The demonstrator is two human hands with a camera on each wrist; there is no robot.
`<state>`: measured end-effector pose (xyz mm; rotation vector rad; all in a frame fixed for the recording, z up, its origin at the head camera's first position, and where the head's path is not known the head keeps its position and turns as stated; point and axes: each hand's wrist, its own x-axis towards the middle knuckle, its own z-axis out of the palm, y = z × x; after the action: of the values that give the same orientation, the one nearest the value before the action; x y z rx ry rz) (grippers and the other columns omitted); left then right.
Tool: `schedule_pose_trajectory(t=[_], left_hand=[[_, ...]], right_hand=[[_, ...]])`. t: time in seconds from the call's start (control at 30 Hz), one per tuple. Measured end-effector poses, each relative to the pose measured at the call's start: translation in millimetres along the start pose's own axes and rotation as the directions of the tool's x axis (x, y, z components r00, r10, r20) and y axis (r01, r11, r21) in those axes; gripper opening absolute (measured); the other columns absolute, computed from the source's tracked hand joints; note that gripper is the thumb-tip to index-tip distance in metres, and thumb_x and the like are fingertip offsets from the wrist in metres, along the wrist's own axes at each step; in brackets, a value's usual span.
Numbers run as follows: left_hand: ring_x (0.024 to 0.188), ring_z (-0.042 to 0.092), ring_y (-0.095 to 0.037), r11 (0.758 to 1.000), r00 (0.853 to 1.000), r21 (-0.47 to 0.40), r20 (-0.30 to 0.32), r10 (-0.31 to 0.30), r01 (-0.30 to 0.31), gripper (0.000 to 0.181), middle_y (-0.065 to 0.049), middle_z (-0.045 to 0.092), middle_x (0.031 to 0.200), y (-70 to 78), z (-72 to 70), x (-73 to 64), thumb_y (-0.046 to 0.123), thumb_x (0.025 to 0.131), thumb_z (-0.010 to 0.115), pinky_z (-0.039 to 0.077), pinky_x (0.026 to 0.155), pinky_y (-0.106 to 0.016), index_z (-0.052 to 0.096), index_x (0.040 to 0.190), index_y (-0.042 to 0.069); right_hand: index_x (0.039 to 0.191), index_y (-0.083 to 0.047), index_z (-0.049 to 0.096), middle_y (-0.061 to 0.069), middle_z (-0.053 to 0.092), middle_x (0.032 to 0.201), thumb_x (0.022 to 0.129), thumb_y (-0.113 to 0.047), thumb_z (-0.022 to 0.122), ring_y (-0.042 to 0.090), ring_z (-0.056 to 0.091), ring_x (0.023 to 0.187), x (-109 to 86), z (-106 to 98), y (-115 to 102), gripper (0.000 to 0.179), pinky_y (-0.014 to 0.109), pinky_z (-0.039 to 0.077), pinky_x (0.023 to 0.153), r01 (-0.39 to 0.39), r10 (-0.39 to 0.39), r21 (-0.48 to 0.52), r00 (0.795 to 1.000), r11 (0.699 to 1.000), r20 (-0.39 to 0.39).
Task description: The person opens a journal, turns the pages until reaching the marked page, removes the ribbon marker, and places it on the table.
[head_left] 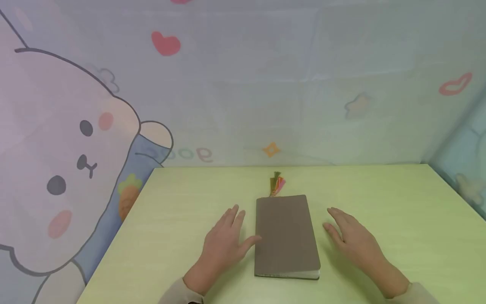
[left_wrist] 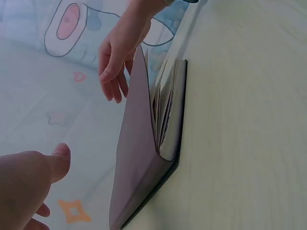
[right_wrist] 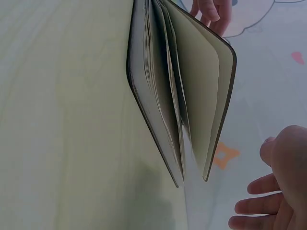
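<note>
A brown-covered notebook (head_left: pixel 286 236) lies on the pale yellow-green table, with colourful tassels (head_left: pixel 277 185) sticking out past its far edge. Both wrist views show its cover tilted up from the pages (right_wrist: pixel 165 96), which are fanned slightly apart. To the left of the notebook, my left hand (head_left: pixel 224 244) is held with fingers spread, its thumb tip overlapping the spine edge in the head view; the left wrist view shows a gap there. Off the opening side hovers my right hand (head_left: pixel 357 241), fingers extended and thumb apart. Neither hand holds anything.
The table (head_left: pixel 197 185) ends at a hanging cloth backdrop (head_left: pixel 243 84) printed with hearts, stars and a large cartoon animal (head_left: pixel 91 169) on the left. Another stretch of printed cloth (head_left: pixel 467 156) borders the right side.
</note>
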<state>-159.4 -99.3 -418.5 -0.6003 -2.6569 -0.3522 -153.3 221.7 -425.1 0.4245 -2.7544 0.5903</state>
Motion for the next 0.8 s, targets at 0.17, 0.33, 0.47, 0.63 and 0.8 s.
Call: schedule_pose_trajectory(t=[0.17,0.33,0.47,0.63,0.8], left_hand=[[0.120,0.049,-0.031,1.000,0.998,-0.025,0.064,-0.001,0.003,0.074,-0.015,0.047,0.135,8.2,4.4,-3.5,0.062,0.084,0.051,0.048,0.086,-0.044,0.053,0.128,0.003],[0.122,0.047,-0.029,1.000,0.987,-0.029,0.159,-0.006,0.011,0.076,-0.013,0.046,0.137,17.5,8.1,-3.9,0.065,0.083,0.049,0.048,0.086,-0.043,0.052,0.129,0.004],[0.118,0.051,-0.028,0.996,0.990,-0.048,0.119,0.078,-0.073,0.075,-0.016,0.050,0.131,23.0,13.0,-7.6,0.064,0.083,0.052,0.050,0.082,-0.041,0.054,0.125,0.001],[0.114,0.054,-0.028,0.976,0.977,-0.053,0.006,0.213,-0.213,0.075,-0.019,0.055,0.124,28.0,20.5,-11.9,0.060,0.082,0.057,0.051,0.082,-0.036,0.056,0.120,-0.004],[0.115,0.053,-0.028,0.967,0.968,-0.051,0.015,0.252,-0.251,0.080,-0.020,0.054,0.125,31.9,26.3,-14.3,0.063,0.083,0.052,0.050,0.085,-0.035,0.055,0.123,-0.006]], right_hand=[[0.133,0.001,0.045,0.018,0.049,0.133,0.099,-0.033,0.042,0.037,0.046,0.120,-0.1,5,-6,0.047,0.052,0.037,0.096,0.021,-0.022,0.026,0.999,0.999,0.041],[0.134,0.000,0.045,0.018,0.049,0.133,0.099,-0.034,0.042,0.037,0.046,0.120,0.5,9,-12,0.049,0.052,0.037,0.096,0.023,-0.027,0.050,0.997,0.998,0.069],[0.134,0.001,0.045,0.018,0.049,0.132,0.099,-0.033,0.042,0.038,0.047,0.119,-0.5,12,-17,0.049,0.053,0.038,0.095,0.035,-0.041,0.061,0.995,0.998,0.095],[0.134,0.003,0.044,0.020,0.049,0.132,0.099,-0.034,0.042,0.037,0.047,0.119,-0.7,16,-21,0.051,0.052,0.040,0.094,0.047,-0.053,0.062,0.992,0.997,0.110],[0.133,0.004,0.045,0.020,0.051,0.131,0.099,-0.035,0.043,0.036,0.048,0.119,0.3,20,-21,0.051,0.050,0.039,0.095,0.077,-0.081,0.046,0.992,0.996,0.093]])
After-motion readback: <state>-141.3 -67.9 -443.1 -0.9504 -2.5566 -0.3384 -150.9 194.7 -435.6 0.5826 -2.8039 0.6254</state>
